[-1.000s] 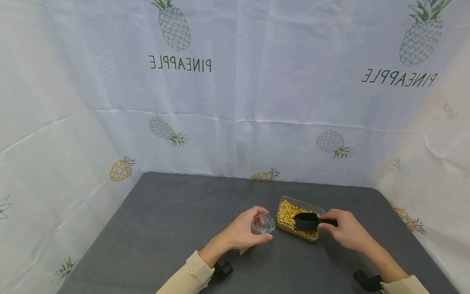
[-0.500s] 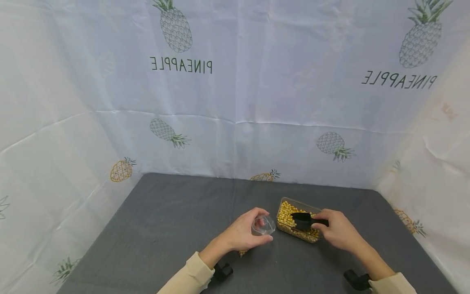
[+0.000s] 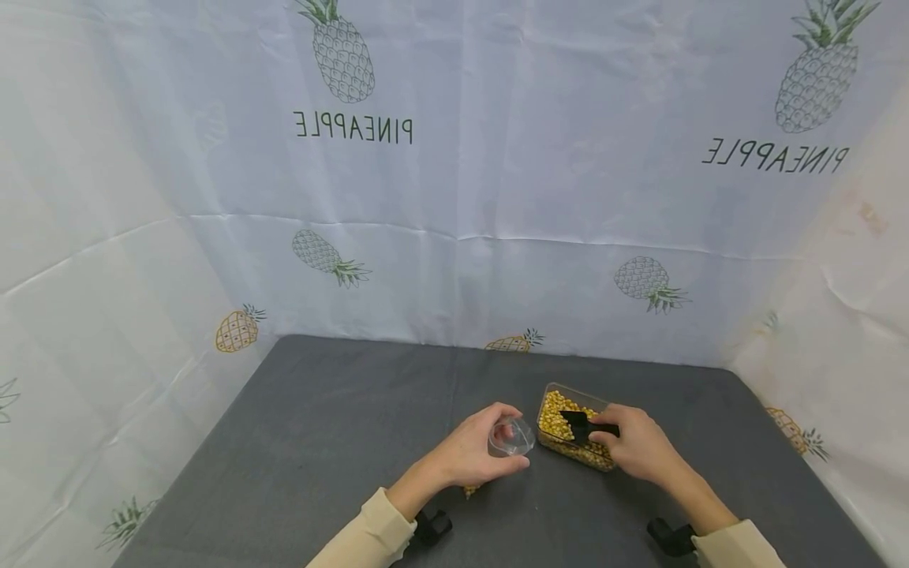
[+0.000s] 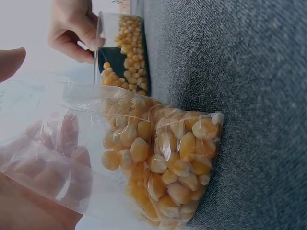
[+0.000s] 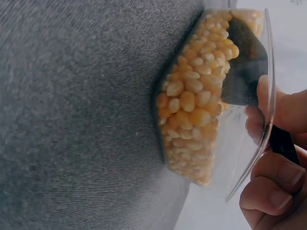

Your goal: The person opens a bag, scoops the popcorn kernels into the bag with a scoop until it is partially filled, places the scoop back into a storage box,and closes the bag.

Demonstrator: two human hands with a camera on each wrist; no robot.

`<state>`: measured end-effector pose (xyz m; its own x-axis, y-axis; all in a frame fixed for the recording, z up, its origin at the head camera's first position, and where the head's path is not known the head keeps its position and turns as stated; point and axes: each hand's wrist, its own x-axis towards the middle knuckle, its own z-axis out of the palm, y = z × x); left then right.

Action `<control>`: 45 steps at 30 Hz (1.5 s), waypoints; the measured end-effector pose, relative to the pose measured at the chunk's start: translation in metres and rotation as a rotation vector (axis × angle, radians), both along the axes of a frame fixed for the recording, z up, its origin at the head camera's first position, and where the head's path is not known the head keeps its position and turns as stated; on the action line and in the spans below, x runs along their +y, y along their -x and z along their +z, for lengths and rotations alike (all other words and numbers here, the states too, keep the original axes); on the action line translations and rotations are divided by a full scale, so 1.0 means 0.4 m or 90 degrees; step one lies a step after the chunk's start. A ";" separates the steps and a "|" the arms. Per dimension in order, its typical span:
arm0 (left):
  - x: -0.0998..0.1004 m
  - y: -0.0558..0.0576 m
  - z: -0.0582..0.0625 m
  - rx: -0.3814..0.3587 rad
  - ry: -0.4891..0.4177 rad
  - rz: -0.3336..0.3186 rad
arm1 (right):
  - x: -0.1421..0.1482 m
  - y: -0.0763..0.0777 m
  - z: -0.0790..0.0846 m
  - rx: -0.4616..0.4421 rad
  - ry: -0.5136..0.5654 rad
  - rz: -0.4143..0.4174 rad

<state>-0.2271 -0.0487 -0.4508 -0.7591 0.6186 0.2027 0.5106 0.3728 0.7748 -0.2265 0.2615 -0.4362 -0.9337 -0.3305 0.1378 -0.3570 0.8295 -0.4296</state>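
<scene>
My left hand (image 3: 465, 454) is curled around the open upper part of a clear plastic bag (image 4: 168, 163). Its lower part, full of corn kernels, stands on the table in the left wrist view; from above mostly its round mouth (image 3: 511, 436) shows. To the right, my right hand (image 3: 639, 446) grips the handle of a black scoop (image 5: 244, 72). The scoop's blade lies among the corn kernels (image 5: 187, 100) inside a clear rectangular container (image 3: 561, 450), partly sunk into them. A few kernels sit against the blade in the left wrist view.
A dark grey cloth covers the table (image 3: 341, 418). White curtains (image 3: 454, 158) with pineapple prints hang behind and at both sides. The container stands just right of the bag, with a small gap between them.
My right hand has moved left, pushing the scoop further across the container and into the kernels. My left hand and the bag have stayed nearly in place.
</scene>
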 end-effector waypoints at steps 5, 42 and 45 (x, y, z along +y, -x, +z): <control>0.001 0.000 0.000 0.000 0.001 0.001 | 0.003 -0.002 -0.005 0.000 0.013 -0.003; 0.001 -0.003 0.000 -0.003 -0.001 0.004 | 0.081 -0.039 -0.038 -0.019 0.166 -0.064; 0.001 -0.002 0.000 -0.002 -0.003 0.004 | 0.084 -0.039 -0.039 -0.025 0.176 -0.070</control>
<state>-0.2262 -0.0482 -0.4507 -0.7633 0.6134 0.2025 0.5055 0.3720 0.7785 -0.2107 0.2952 -0.4517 -0.9682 -0.1822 0.1712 -0.2500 0.7114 -0.6568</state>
